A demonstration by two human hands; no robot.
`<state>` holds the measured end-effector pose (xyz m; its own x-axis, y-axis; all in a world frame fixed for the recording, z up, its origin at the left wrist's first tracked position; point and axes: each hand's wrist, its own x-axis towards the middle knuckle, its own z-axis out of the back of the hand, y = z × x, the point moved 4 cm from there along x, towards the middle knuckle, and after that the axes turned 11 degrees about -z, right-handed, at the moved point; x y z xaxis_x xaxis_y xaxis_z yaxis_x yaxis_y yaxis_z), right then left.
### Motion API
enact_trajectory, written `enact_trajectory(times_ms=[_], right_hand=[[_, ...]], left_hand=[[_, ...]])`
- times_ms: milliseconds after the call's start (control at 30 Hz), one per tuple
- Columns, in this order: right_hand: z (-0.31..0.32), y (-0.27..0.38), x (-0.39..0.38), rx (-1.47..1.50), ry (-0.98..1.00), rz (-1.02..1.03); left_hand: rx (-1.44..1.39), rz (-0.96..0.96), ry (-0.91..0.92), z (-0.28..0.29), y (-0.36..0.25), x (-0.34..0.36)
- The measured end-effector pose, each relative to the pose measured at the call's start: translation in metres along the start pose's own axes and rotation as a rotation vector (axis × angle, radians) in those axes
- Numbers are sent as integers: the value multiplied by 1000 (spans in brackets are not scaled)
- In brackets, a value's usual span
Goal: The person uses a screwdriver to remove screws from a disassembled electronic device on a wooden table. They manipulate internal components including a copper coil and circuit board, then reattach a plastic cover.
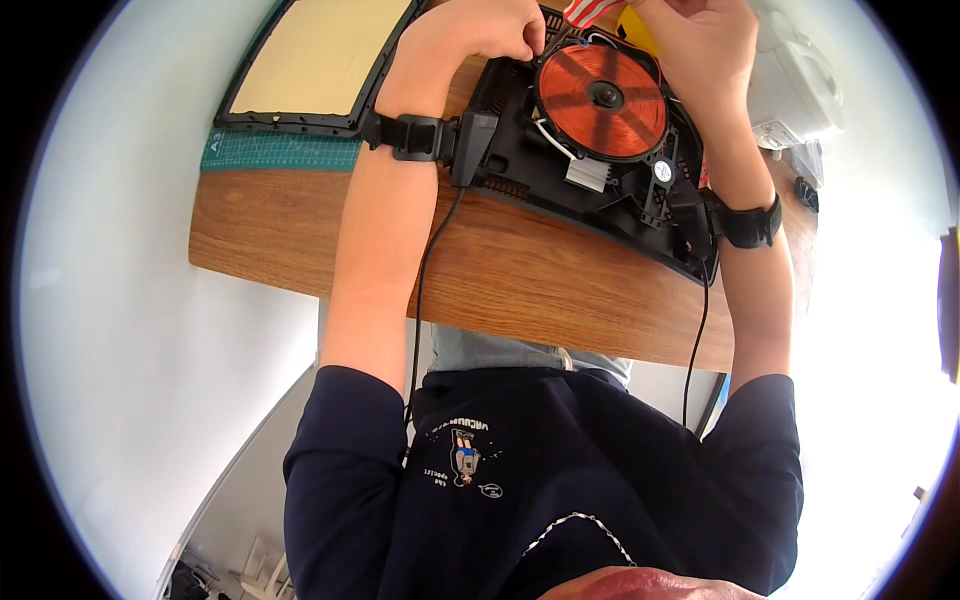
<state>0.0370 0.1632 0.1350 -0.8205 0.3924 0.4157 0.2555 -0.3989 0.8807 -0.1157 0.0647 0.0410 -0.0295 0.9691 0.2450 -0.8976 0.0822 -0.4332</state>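
An induction cooker base (520, 130), a black plastic casing, lies on the table with its insides exposed. On it sits a round copper coil (604, 100) with dark bars across it, beside a finned metal heatsink (587, 174). My left hand (505, 30) is closed at the casing's far left edge; whatever its fingers hold is hidden. Over the far right side of the coil, my right hand (708, 45) has its fingers bent together, partly cut off by the top edge. A red-and-white striped handle (590, 10) reaches up to those fingers, and a thin dark shaft runs down-left from it.
At the far left, a black-framed panel with a beige face (320, 55) lies on a green cutting mat (285, 150). A white plastic container (795, 85) stands at the right. Something yellow (638, 32) shows behind the coil. Black cables (425, 270) hang from both wrist straps.
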Motion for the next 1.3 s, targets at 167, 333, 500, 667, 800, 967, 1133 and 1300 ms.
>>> enact_trajectory(times_ms=[167,333,500,667,800,967,1133,1300], right_hand=[[-1,-7,2,-390,-81,159],[-1,-7,-2,-764,-194,389],[-4,-14,-1,-136,-31,-48],[-6,-17,-3,-122,-41,-12],[-6,-21,-2,-113,-32,58],[-14,5,1,-355,26,22],[-11,-7,6,-269,41,-54],[-14,-16,5,-110,61,84]], left_hand=[[-31,18,-27,3,-3,-5],[-38,65,-47,4,-4,-3],[-30,48,-44,2,-1,-3],[-55,82,-43,-1,1,-1],[-70,59,-71,-4,6,2],[-34,105,34,-10,11,-2],[-96,51,50,-13,16,1],[-135,-78,9,-17,20,0]])
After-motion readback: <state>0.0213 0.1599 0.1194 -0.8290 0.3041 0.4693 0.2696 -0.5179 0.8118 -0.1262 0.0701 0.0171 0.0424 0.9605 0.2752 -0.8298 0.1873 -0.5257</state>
